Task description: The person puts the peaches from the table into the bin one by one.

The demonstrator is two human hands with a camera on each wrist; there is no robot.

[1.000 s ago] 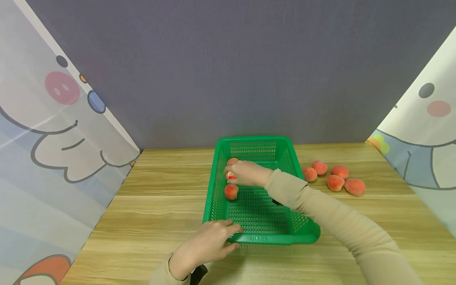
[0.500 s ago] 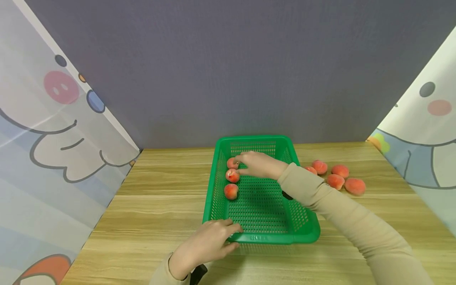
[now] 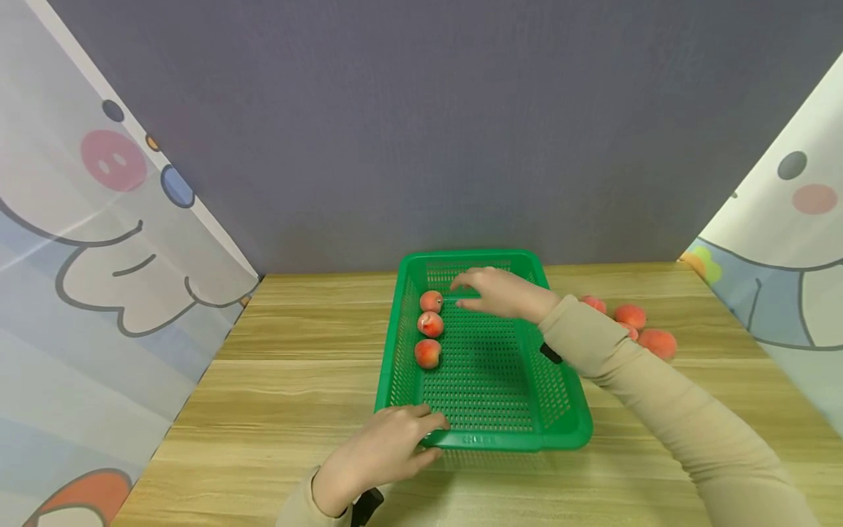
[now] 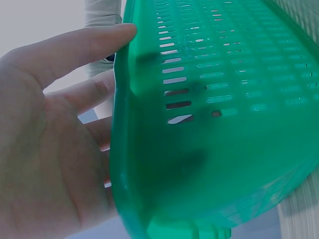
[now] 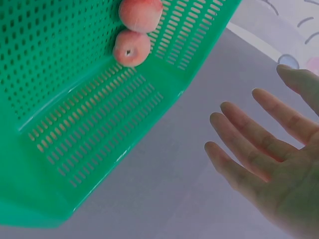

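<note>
A green plastic basket (image 3: 500, 441) stands on the wooden table, with three peaches in a row along its left wall: a far one (image 3: 431, 301), a middle one (image 3: 430, 324) and a near one (image 3: 428, 353). My left hand (image 3: 385, 448) holds the basket's near left rim, thumb on the outer side and fingers over the edge; the left wrist view shows the thumb (image 4: 79, 47) lying against the green wall. Over the far part of the basket hovers my right hand (image 3: 503, 293), holding nothing. Its fingers (image 5: 244, 164) look spread and nearly straight in the right wrist view.
Several more peaches (image 3: 657, 344) lie on the table (image 3: 296, 351) right of the basket, partly covered by the right sleeve (image 3: 645, 388). A grey panel (image 3: 395, 146) rises behind the table, and cartoon-printed sheets (image 3: 79, 293) flank it.
My right hand has let go of the middle peach and moved up and to the right, away from the row. The left hand has stayed on the rim.
</note>
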